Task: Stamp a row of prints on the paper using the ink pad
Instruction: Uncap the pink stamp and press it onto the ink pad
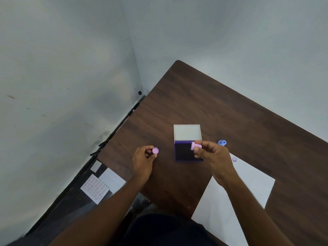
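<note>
Right hand (211, 155) pinches a pink stamp (195, 146) over the open ink pad (184, 151); left hand (143, 157) holds what looks like its cap (155, 150). Best to turn the face down, press squarely, then print on the paper (248, 181) beside the smiley (234, 159).

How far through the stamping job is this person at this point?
Early. Done: the purple ink pad lies open on the brown table, and one smiley print marks the far corner of the white paper sheet. A blue stamp stands beyond it. In hand: the right hand holds a pink stamp over the pad, the left hand its round pink cap. Left: inking it and printing the rest of the row.
</note>
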